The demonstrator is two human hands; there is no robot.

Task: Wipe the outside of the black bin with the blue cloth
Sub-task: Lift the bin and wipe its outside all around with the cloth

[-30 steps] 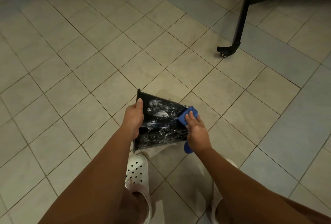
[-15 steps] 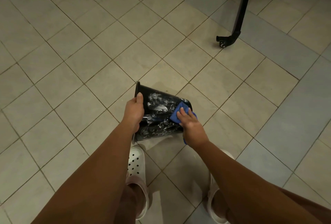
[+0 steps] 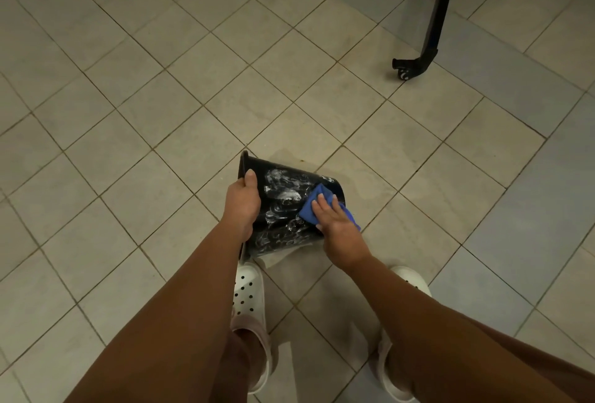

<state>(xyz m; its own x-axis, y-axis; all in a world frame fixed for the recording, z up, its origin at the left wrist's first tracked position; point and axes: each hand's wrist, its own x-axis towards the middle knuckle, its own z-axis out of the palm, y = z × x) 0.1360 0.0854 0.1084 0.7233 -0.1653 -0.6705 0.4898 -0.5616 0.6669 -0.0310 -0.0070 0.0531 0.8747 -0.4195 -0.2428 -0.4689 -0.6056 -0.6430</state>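
Above the tiled floor (image 3: 161,113), just ahead of the white clogs (image 3: 248,293), the black bin (image 3: 280,206) is held tipped on its side, its wall smeared white. The left hand (image 3: 241,203) grips the rim, thumb on the outside. The right hand (image 3: 338,229) presses the blue cloth (image 3: 310,206) on the wall near the base. Its fingers (image 3: 323,206) lie flatter and further in from the base edge than a second ago.

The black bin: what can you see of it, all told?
The black bin looks like glossy plastic: a tapered round tub with a flared rim. It is held on its side, rim to the left, narrower base to the right. White smears streak its outer wall. The left hand grips its rim; the right hand presses the blue cloth against the wall near the base.
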